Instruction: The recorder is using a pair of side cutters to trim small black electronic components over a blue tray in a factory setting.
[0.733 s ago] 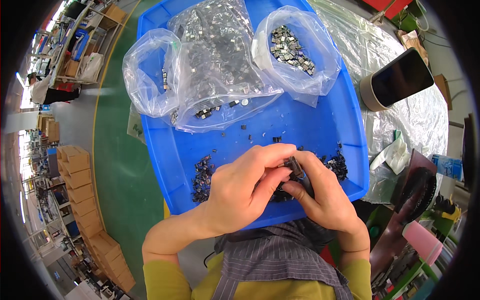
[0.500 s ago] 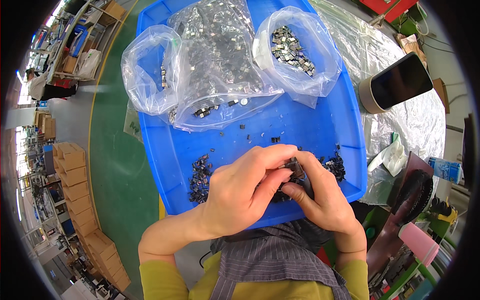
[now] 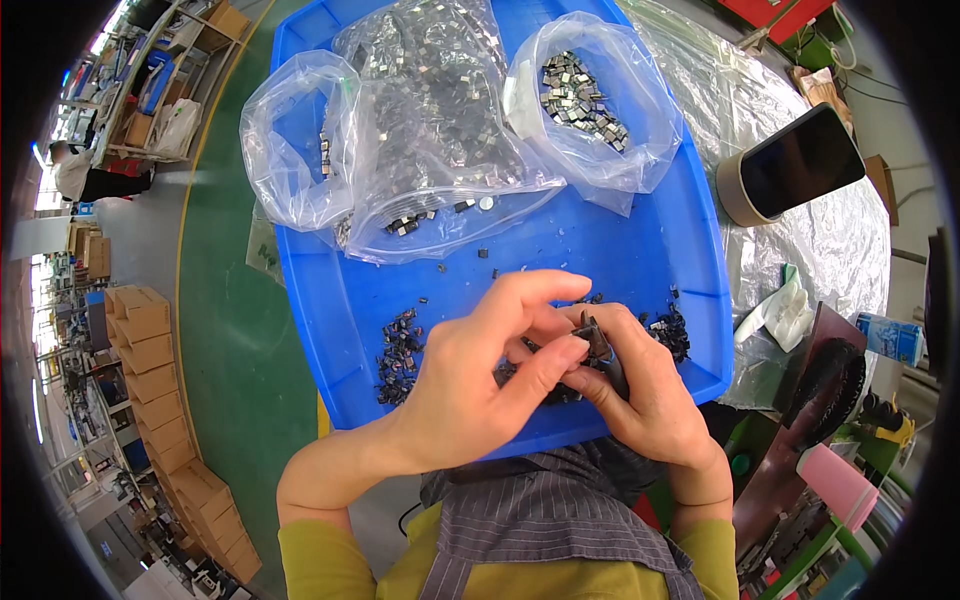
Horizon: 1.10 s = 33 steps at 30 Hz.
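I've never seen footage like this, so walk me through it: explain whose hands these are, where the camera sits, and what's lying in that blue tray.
The camera is worn on a person's head and looks down, so the picture bends at its rim. The left hand and right hand are that person's own, working together over a blue tray. The right hand grips a small dark tool, and the left fingertips meet it. In the tray lie three clear bags of small metal parts and loose dark pieces.
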{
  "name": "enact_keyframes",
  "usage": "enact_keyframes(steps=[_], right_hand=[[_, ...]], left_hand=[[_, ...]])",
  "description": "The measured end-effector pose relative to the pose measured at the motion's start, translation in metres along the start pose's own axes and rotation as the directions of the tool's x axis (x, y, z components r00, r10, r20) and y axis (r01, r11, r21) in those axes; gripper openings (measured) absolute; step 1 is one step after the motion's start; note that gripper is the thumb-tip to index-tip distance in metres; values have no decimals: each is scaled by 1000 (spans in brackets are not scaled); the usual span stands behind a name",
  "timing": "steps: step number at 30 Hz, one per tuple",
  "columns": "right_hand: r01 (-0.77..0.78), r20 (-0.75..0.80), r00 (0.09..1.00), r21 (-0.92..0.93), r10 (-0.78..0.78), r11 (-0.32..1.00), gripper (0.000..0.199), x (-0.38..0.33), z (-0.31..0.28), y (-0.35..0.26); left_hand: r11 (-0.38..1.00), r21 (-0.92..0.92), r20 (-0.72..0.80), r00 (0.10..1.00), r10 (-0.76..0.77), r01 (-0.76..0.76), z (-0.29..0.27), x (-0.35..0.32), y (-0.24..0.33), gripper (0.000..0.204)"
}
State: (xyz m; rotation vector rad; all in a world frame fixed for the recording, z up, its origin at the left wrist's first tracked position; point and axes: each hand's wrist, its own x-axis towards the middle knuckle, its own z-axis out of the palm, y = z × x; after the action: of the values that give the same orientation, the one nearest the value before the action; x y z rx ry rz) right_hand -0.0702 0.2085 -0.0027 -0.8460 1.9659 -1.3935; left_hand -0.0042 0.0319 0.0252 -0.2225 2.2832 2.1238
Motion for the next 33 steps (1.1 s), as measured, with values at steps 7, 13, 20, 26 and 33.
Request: enact_keyframes(steps=[7,13,20,26,33], right_hand=[[49,-16,999,-89,-50,995,47,1,0,-1],[92,-29,995,-138,-97,986,55,3,2,-2],[72,9,997,-63,-72,995,54,3,0,-1],[39,19,999,-51,-38,998,52,1,-1,-1],[30,30,999,-56,-28,998,51,2,-1,-3]], left_hand=[[804,-469,336,916,-221,366,-15,9,-5,28],[747,-525,300,910,-286,408,-15,4,-4,30],[879,341,-72,923,378,-334,2,1,-13,36],[839,411,-50,910,413,-358,3,1,-9,37],[857,401,-55,925,375,-323,3,0,-8,37]])
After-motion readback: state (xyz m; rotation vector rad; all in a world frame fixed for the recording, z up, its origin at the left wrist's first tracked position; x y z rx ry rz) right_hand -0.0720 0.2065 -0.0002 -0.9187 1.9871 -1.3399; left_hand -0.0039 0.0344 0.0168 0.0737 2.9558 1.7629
